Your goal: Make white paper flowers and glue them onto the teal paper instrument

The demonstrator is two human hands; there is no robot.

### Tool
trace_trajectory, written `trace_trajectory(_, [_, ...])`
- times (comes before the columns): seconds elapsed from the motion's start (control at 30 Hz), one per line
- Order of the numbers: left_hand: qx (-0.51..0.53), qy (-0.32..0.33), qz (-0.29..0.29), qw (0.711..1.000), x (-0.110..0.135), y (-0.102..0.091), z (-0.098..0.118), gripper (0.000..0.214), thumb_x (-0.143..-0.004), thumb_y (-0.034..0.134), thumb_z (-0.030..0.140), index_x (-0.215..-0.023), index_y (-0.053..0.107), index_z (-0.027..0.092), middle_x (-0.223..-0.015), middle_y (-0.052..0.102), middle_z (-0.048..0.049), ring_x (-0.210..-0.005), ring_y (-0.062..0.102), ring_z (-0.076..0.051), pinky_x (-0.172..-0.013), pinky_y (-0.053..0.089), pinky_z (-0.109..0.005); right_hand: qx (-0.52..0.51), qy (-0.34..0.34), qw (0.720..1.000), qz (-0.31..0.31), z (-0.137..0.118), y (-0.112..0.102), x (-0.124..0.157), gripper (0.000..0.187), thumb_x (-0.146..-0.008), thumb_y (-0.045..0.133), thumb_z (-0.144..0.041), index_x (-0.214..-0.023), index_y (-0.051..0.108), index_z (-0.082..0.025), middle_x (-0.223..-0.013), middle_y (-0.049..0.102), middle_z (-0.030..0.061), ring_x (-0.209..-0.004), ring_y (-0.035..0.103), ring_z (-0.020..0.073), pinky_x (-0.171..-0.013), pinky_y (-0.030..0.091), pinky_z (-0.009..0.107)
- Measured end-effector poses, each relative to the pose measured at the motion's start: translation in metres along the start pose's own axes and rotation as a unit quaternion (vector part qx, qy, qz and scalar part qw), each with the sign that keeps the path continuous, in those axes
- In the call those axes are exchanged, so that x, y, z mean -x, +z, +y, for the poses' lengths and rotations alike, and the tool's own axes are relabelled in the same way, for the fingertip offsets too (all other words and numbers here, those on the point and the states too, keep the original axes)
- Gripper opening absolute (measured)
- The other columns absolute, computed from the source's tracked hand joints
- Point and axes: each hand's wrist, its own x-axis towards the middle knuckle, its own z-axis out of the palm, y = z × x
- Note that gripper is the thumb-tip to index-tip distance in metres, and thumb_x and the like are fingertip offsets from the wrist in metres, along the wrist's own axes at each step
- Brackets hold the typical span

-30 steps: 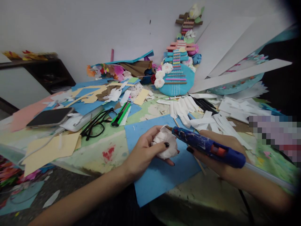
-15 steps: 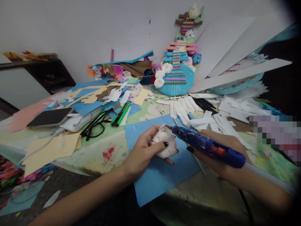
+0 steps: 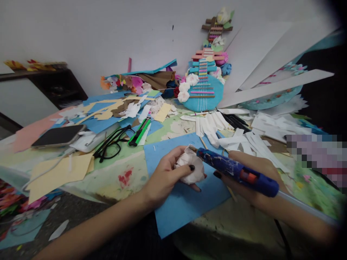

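My left hand [image 3: 165, 177] is closed around a white paper flower [image 3: 193, 172], thumb across its front and fingertips showing beneath it. In my right hand [image 3: 252, 173] lies a blue hot glue gun [image 3: 233, 168], a long glue stick [image 3: 306, 206] running out of its back end. The gun's nozzle meets or nearly meets the upper edge of a raised petal; I cannot tell whether they touch. Both hands are above a blue paper sheet [image 3: 187, 216] at the table's front edge.
Left of the sheet are a green box cutter [image 3: 139, 133], black glasses [image 3: 110, 146] and a phone [image 3: 58, 136]. White paper strips [image 3: 213, 122] and black pens [image 3: 235, 121] lie behind my right hand. A blue paper instrument [image 3: 204, 94] with white flowers leans on the wall.
The glue gun has shifted slightly left and down, its nozzle lying closer along the flower's top petal. My left hand keeps almost the same place.
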Motion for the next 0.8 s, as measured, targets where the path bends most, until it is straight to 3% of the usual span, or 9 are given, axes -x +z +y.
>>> trace_trajectory(0.23, [-0.008,-0.002,0.026,1.000,0.000,0.001,0.002,0.030,-0.078,0.059,0.014,-0.107,0.052,0.016,-0.086,0.063,-0.0061,-0.078,0.068,-0.022,-0.051,0.058,-0.026,0.005,0.019,1.000,0.008,0.001,0.000,0.001,0.020,-0.086,0.055,-0.034,-0.072,0.047,-0.022,-0.062,0.047,-0.0022,-0.055,0.043,0.0125,-0.052,0.032,0.027])
trace_trajectory(0.33, [-0.002,-0.006,0.035,0.999,-0.001,0.001,0.003,0.031,-0.078,0.059,0.014,-0.108,0.052,0.015,-0.086,0.063,-0.0060,-0.078,0.068,-0.022,-0.051,0.058,-0.026,0.007,-0.019,1.000,0.012,0.002,0.000,0.000,0.018,-0.084,0.056,-0.030,-0.073,0.046,-0.022,-0.064,0.048,-0.0015,-0.058,0.045,0.0137,-0.054,0.034,0.027])
trace_trajectory(0.47, [0.017,-0.014,0.046,0.999,-0.001,0.001,0.004,0.032,-0.078,0.059,0.013,-0.109,0.053,0.016,-0.085,0.063,-0.0053,-0.074,0.067,-0.019,-0.051,0.058,-0.025,0.036,-0.084,0.996,-0.001,0.002,0.000,0.000,0.005,-0.086,0.052,-0.025,-0.088,0.049,-0.022,-0.074,0.054,0.0014,-0.064,0.049,0.0155,-0.058,0.036,0.028])
trace_trajectory(0.67, [0.025,-0.031,0.031,0.999,0.001,0.004,0.005,0.025,-0.077,0.064,0.014,-0.101,0.060,0.017,-0.084,0.062,-0.0025,-0.065,0.061,-0.013,-0.051,0.058,-0.025,0.096,-0.096,0.990,-0.027,-0.009,-0.002,0.002,0.016,-0.091,0.042,-0.033,-0.087,0.049,-0.019,-0.075,0.054,0.0050,-0.069,0.048,0.0184,-0.060,0.036,0.031])
trace_trajectory(0.8, [0.032,-0.050,0.023,0.998,0.003,0.005,0.005,0.028,-0.076,0.066,0.014,-0.103,0.063,0.018,-0.086,0.064,-0.0033,-0.062,0.061,-0.012,-0.052,0.059,-0.026,0.103,-0.100,0.989,-0.018,-0.022,-0.009,0.012,0.018,-0.095,0.033,-0.025,-0.088,0.048,-0.020,-0.075,0.056,0.0057,-0.069,0.049,0.0186,-0.061,0.037,0.032])
